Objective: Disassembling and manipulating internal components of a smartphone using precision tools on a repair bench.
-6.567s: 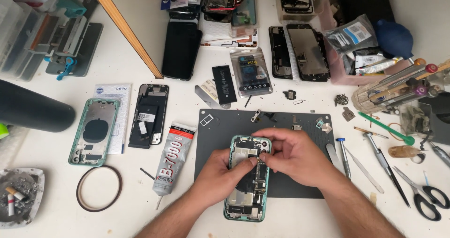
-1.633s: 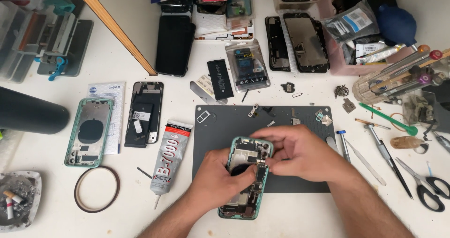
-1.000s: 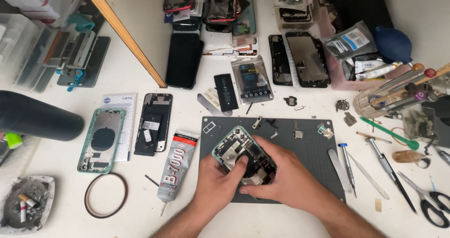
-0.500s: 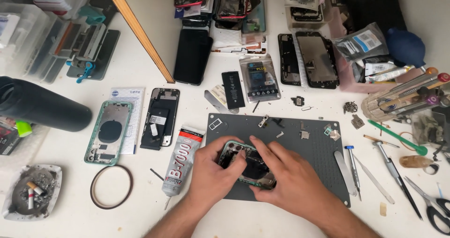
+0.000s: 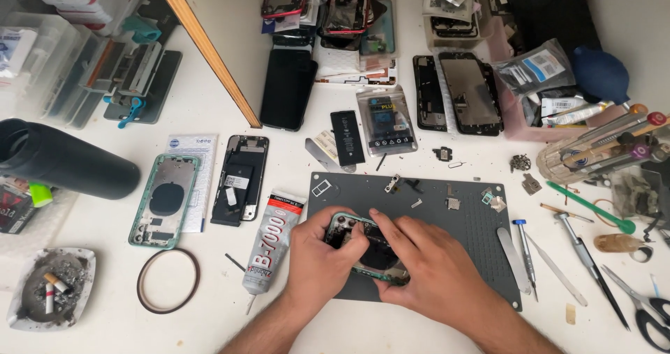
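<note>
Green-framed phone body [image 5: 364, 246] sits tilted above the grey work mat [image 5: 460, 221] on the white surface [image 5: 105, 221], gripped from both sides. Left hand [image 5: 317, 256] clasps its left end; right hand [image 5: 426, 267] closes over the right side, fingers hiding most of the interior. Glue tube [image 5: 271, 246] lies just left.

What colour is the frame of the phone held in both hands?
Mint green; the phone frame edge shows best in the head view.

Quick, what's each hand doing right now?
Left hand: closed on the green phone frame.
Right hand: gripping the same phone frame from the other side.
</note>
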